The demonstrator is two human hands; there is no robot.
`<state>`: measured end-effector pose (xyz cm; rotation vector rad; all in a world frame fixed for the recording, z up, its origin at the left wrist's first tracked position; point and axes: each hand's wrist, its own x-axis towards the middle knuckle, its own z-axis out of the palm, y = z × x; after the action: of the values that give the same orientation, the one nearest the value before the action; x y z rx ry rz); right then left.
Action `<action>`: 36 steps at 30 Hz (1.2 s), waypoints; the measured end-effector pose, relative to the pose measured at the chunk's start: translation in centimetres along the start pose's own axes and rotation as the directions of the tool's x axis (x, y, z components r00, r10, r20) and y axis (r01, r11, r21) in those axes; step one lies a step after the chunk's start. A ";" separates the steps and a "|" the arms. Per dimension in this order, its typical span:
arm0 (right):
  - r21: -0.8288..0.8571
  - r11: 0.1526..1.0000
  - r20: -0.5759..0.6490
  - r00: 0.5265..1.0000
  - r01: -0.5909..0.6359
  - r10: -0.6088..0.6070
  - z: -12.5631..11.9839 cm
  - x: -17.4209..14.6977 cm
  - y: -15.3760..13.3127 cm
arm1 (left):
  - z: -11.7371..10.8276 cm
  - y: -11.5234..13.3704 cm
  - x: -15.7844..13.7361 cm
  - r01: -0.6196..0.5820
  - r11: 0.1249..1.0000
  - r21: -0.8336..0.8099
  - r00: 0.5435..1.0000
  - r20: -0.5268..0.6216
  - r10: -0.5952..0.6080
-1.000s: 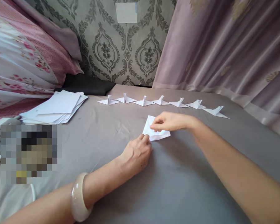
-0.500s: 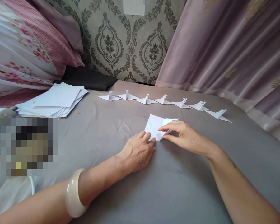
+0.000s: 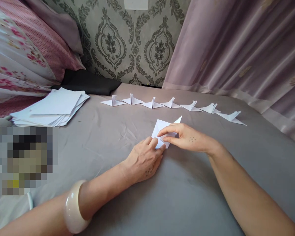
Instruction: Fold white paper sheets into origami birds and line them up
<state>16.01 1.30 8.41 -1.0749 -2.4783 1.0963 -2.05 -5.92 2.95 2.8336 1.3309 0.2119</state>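
The folded white sheet (image 3: 159, 127) lies on the grey cloth (image 3: 110, 137) in front of me, between my two hands, its flat part turned up and a narrow pointed flap sticking out at its far right; my left hand (image 3: 144, 160) is at its near left edge, the fingers curled down tightly and holding that edge, the thumb resting along the near side; my right hand (image 3: 190, 138) arches over it from the right, thumb and forefinger bent toward each other with their tips at its surface, though I cannot tell whether they pinch a fold or only touch it; a pale bangle (image 3: 75, 208) circles my left forearm, nearer to me than the sheet and to its left; beyond the sheet, a row of seven folded paper figures (image 3: 172, 104) stretches across the cloth, each with an upright or slanted peak; well to the left of the sheet and a little beyond it, a stack of loose white paper (image 3: 55, 105) sits with its edges uneven; farther behind the sheet stands the patterned wall (image 3: 135, 64), with a lilac curtain (image 3: 231, 55) beyond it to the right.
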 end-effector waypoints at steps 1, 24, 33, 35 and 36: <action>-0.013 1.000 0.010 1.000 0.002 -0.002 0.1 0.1 -0.1 | 0.0 0.0 0.0 -0.001 1.000 0.003 1.000 -0.001 0.001; 0.009 0.971 -0.526 0.825 -0.239 0.208 7.4 -5.0 2.7 | 0.4 0.2 -0.3 0.011 1.000 -0.007 1.000 0.020 -0.010; -0.139 0.972 -0.525 0.846 -0.190 0.091 7.8 -5.6 3.1 | 0.4 0.4 -0.7 0.045 0.998 -0.052 0.999 0.033 -0.043; -0.211 0.962 -0.523 0.852 -0.176 0.041 8.0 -5.7 3.1 | 0.4 0.5 -0.8 0.056 0.996 -0.063 0.998 0.031 -0.054; -0.245 0.954 -0.519 0.855 -0.172 0.020 8.1 -5.7 3.0 | 0.4 0.5 -0.8 0.061 0.996 -0.068 0.998 0.030 -0.060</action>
<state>17.90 -5.82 1.07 -1.3720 -2.1922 0.3901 -2.13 -6.83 2.52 2.7257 1.3741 0.2122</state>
